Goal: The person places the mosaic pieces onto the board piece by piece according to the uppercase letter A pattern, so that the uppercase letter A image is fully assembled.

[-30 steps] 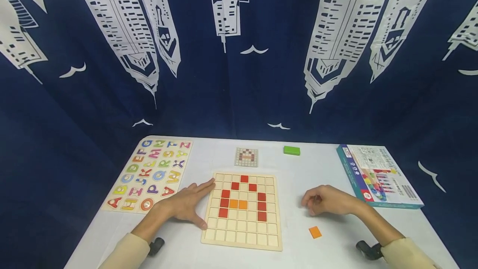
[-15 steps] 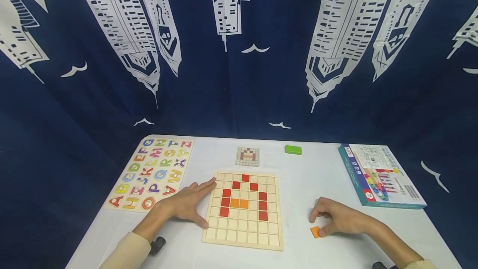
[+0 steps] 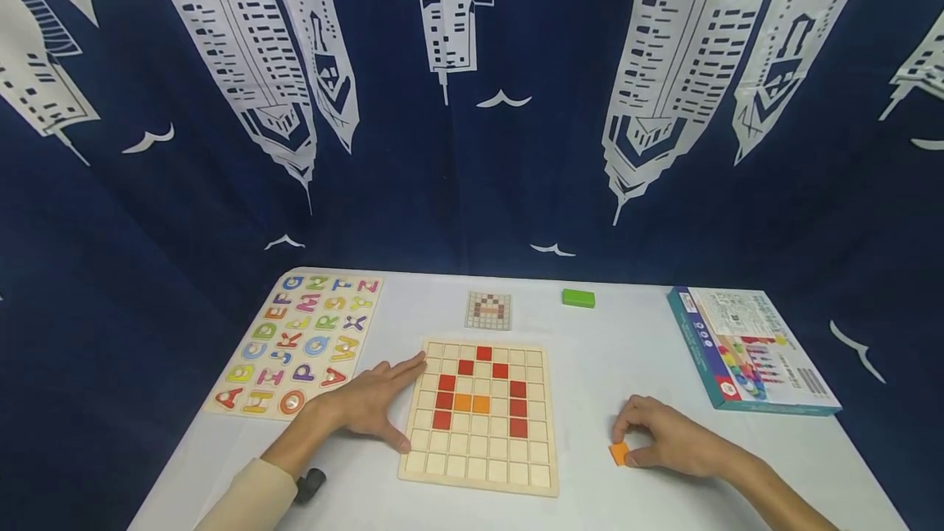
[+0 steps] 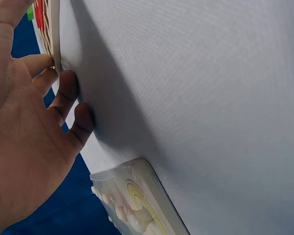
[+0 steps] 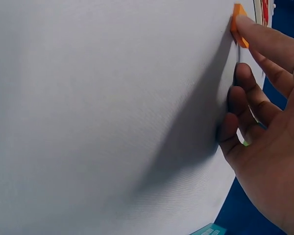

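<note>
In the head view a square wooden grid board [image 3: 478, 468] lies on the white table, with several red tiles [image 3: 446, 401] and two orange tiles [image 3: 471, 404] in its cells. Along the board's left edge rests my left hand [image 3: 369, 405], thumb spread from the straight fingers; it holds nothing. To the right of the board, my right hand [image 3: 667, 437] pinches a loose orange tile [image 3: 618, 454] between thumb and fingers. The right wrist view shows this orange tile [image 5: 234, 32] tilted under the thumb, close to the tabletop.
A small pattern card [image 3: 487, 310] lies behind the board, and a green block [image 3: 578, 298] sits to its right. On the left is an alphabet puzzle board [image 3: 295, 342]; a flat boxed set [image 3: 760, 351] lies at right. A dark printed curtain [image 3: 457, 187] hangs behind the table.
My right hand has come down toward the front edge of the table and taken hold of the loose orange tile. The left hand has stayed at the board's edge.
</note>
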The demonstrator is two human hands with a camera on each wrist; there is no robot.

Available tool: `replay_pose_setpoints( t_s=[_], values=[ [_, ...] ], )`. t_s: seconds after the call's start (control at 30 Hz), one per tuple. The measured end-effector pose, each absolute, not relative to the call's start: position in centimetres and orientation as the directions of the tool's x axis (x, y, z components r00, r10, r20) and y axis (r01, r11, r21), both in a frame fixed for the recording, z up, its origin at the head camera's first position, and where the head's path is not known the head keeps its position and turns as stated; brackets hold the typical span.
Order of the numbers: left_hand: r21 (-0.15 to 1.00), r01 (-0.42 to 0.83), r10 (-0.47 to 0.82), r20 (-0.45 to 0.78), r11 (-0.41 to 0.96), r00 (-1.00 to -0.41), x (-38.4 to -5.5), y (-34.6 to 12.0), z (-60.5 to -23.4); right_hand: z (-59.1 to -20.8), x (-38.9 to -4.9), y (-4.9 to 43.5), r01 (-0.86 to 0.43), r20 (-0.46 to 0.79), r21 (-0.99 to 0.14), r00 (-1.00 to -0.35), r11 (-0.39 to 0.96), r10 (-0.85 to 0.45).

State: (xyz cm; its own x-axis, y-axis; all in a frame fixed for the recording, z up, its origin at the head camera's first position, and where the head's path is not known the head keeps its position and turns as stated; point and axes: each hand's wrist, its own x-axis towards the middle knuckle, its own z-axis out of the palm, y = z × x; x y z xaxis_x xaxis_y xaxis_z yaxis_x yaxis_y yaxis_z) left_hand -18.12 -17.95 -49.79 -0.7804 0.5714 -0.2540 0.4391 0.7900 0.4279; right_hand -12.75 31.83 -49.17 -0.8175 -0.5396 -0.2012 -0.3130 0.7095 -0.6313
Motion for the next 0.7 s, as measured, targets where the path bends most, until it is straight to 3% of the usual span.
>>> replay_pose_setpoints(
  t_s=[0.7],
  values=[
    [0.432,0.447,0.580,-0.248,0.783,-0.776,-18.0,-18.0,-49.6,-49.7,-13.8,31.6,-0.299,-0.127,-0.643,-0.866,0.705,-0.483]
  ],
)
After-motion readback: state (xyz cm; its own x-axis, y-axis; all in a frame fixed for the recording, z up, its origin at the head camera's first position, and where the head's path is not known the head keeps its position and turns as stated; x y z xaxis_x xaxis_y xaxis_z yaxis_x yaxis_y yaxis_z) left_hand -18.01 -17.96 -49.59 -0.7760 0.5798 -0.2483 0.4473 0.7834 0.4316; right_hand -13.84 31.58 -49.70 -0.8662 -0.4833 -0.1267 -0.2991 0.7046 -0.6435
